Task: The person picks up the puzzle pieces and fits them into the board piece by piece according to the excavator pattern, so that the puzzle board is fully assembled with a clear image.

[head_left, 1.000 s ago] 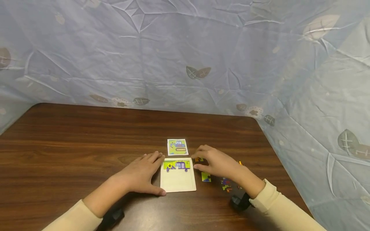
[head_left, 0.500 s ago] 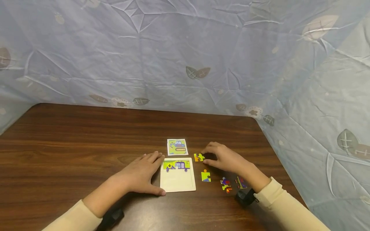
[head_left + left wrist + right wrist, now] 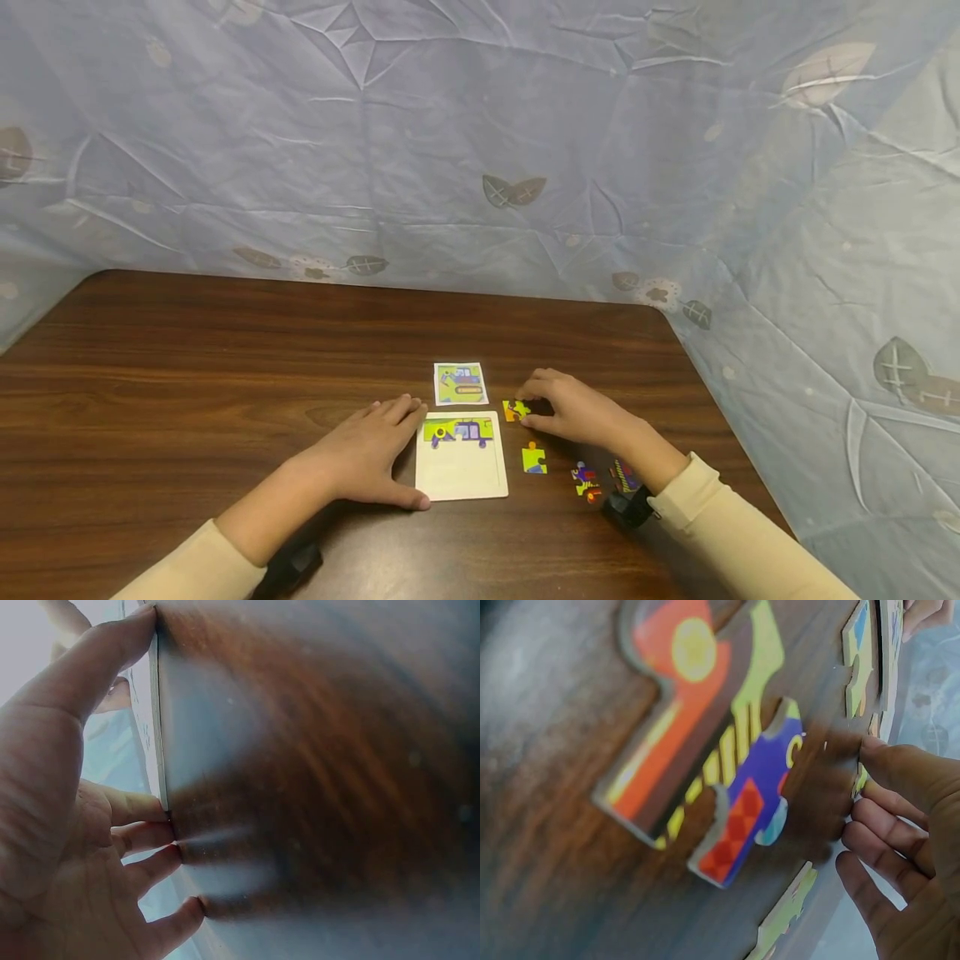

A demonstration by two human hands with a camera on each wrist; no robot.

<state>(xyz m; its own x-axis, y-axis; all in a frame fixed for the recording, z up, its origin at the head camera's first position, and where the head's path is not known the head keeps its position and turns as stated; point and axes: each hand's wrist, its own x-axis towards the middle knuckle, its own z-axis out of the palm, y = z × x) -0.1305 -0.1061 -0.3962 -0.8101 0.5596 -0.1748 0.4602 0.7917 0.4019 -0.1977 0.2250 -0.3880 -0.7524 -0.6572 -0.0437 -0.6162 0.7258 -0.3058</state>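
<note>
A pale, square puzzle board [image 3: 461,475] lies on the table, its top row filled with a purple vehicle picture on green. My left hand [image 3: 363,454] rests along its left side, fingers spread; in the left wrist view the thumb and index fingertips touch the board's edge. Just right of the board, my right hand [image 3: 572,408] pinches a green-and-orange puzzle piece [image 3: 515,410] between thumb and index finger, low at the table. The right wrist view shows only a sliver of this piece [image 3: 860,778] between the fingertips.
A small picture card [image 3: 461,383] of an excavator lies behind the board. Nearer me sit a green-and-blue piece [image 3: 535,460], a red-and-purple piece [image 3: 585,482] and a striped piece [image 3: 622,475] partly under my right wrist. A patterned cloth [image 3: 450,150] hangs behind the table.
My right hand first drew back rightward from the board's edge, uncovering the loose pieces, then shifted slightly left so its fingertips meet at the green-and-orange piece. My left hand stayed put.
</note>
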